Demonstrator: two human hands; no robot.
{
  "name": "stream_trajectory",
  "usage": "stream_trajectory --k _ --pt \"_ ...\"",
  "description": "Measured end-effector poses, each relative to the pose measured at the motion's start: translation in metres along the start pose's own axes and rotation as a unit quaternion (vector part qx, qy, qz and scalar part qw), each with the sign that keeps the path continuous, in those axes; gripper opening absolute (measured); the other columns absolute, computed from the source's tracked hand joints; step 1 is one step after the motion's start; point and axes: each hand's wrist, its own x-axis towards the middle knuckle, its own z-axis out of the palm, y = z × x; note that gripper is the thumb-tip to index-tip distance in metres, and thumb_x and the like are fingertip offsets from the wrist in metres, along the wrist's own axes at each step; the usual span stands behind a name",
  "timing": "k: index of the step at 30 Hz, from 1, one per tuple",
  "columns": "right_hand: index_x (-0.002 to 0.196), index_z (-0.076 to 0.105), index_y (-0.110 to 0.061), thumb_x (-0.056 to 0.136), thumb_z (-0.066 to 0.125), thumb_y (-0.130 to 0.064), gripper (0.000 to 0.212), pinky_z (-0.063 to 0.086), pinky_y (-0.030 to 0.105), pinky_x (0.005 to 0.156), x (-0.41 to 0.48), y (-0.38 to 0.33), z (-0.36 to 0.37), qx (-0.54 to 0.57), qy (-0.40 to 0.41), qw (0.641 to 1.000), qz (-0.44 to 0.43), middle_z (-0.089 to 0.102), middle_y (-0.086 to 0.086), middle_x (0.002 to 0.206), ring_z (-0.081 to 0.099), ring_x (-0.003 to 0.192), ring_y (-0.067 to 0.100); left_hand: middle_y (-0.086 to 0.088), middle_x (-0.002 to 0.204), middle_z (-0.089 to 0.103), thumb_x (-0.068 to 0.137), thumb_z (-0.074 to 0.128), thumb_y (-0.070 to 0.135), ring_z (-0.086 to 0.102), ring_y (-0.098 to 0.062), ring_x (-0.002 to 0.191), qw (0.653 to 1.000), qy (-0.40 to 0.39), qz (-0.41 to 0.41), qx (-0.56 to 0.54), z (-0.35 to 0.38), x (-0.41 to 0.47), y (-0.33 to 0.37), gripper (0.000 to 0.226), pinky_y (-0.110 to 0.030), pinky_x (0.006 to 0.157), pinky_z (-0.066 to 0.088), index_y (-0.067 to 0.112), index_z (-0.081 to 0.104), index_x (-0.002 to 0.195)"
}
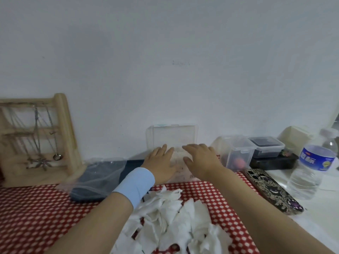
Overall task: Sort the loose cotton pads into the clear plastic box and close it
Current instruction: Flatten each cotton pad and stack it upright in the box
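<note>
Head view: both hands on the clear plastic box [172, 143] at the far wall.
Left hand [161, 163] and right hand [200, 159] lie spread, pinching nothing, apparently steadying the box, lid upright; loose cotton pads [176, 220] heaped near, ready for sorting.

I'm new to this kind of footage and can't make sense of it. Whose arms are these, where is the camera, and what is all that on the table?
There is no machine: a camera worn on a person's head looks down at their own arms. The left hand, above a blue wristband, and the right hand rest on a clear plastic box whose lid stands open against the wall. Neither hand visibly holds anything. Loose cotton pads lie piled on the red dotted cloth. To the right are a phone and a water bottle.
</note>
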Motion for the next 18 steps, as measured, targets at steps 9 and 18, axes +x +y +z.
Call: stream_trajectory --k 9,18 --pt "0.111 0.076 -0.034 0.090 0.058 -0.002 0.043 0.052 0.015 0.083 -0.031 -0.052 -0.030 0.171 -0.143 0.970 -0.102 0.074 -0.019 0.102 0.064 0.090 -0.004 0.007 0.113 0.068 0.096 0.059 0.040 0.063 -0.014 0.105 0.993 -0.030 -0.043 -0.102 -0.035 -0.083 -0.018 0.025 -0.031 0.095 0.050 0.024 0.068 0.112" --pt "0.096 0.081 -0.033 0.090 0.069 -0.023 0.016 0.042 0.008 0.070 -0.033 -0.059 -0.021 0.171 -0.096 0.975 -0.101 0.068 -0.024 0.087 0.060 0.080 -0.005 0.019 0.128 0.059 0.085 0.066 0.062 0.054 -0.002 0.113 0.971 -0.048 -0.072 -0.221 -0.021 -0.099 -0.042 0.059 -0.021 0.098 0.037 0.033 0.057 0.136"
